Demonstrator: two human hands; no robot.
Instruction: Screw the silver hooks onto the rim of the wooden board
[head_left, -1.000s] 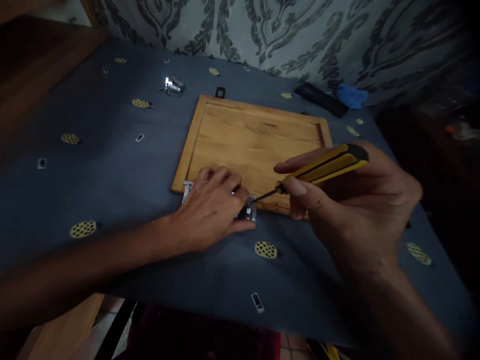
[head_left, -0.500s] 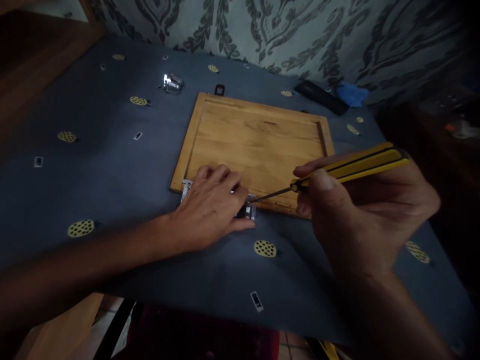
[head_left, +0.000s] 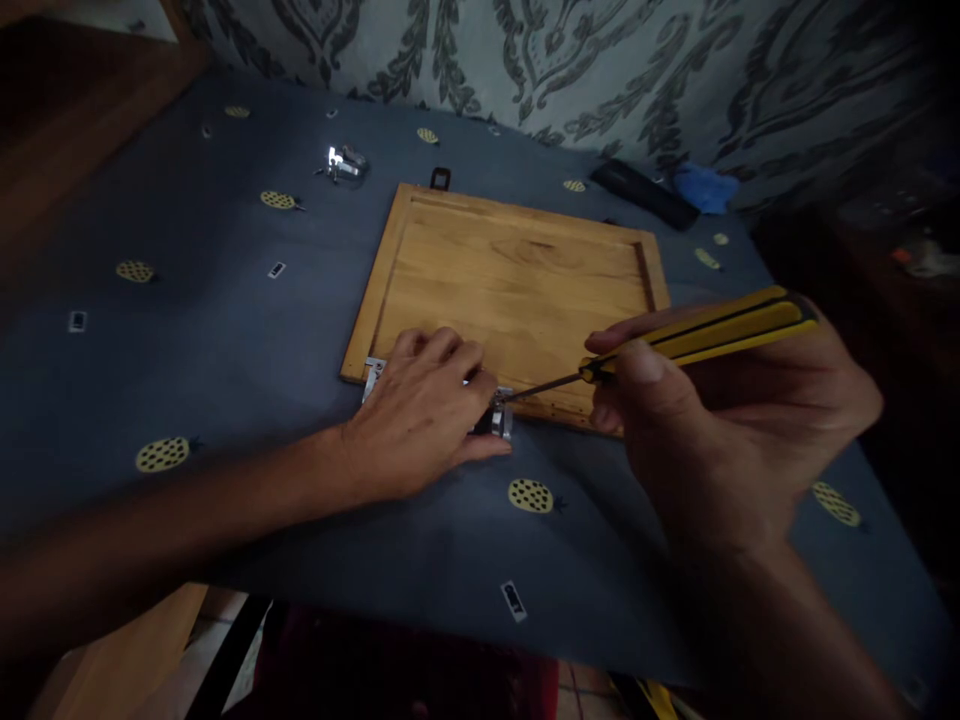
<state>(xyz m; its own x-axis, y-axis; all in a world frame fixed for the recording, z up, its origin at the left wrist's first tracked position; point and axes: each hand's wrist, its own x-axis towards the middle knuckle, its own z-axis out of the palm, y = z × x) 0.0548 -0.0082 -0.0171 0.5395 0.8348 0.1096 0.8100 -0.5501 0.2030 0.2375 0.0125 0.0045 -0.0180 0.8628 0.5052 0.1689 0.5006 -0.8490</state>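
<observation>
A framed wooden panel [head_left: 517, 270] lies flat on the dark blue cloth. My left hand [head_left: 424, 415] presses over a shiny metal fitting [head_left: 504, 422] at the panel's near edge, its fingers curled over the top and the thumb along the near side. Most of that fitting is hidden under the hand; a flat bracket end sticks out on the left. In my right hand [head_left: 720, 430] is a yellow and black screwdriver [head_left: 697, 330], held slanted between thumb and fingers. The screwdriver's tip meets the fitting's right end, near a screw too small to make out.
Beyond the panel lies another shiny metal piece [head_left: 345, 163]. A dark loop [head_left: 440, 178] juts from the panel's far edge. At the back right are a black case [head_left: 643, 194] and a crumpled blue cloth [head_left: 705, 188], close to the patterned wall [head_left: 525, 60].
Almost nothing differs. Both hands, the screwdriver and the panel hold the same places, with only a slight shift of the whole view.
</observation>
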